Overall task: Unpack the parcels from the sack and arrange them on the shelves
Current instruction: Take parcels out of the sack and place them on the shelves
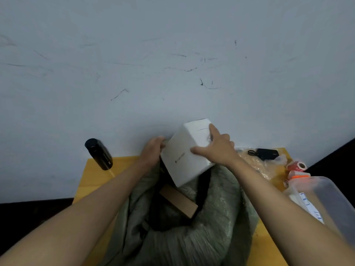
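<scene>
A grey-green woven sack [221, 223] lies open on a yellow table [92, 181]. Above its mouth I hold a white box [180, 158], tilted, with small dark print on one face. My left hand [151, 150] grips the box's left edge, fingers curled behind it. My right hand [217, 148] clasps its upper right corner, thumb on the front face and index finger stretched along the top. Inside the sack a brown cardboard parcel [178, 201] lies among dark contents.
A black cylindrical bottle [99, 154] stands at the table's back left against a scuffed white wall [172, 64]. To the right are a clear plastic bag [263, 166], a black device [266, 153], red tape rolls [296, 166] and a translucent plastic container [326, 200].
</scene>
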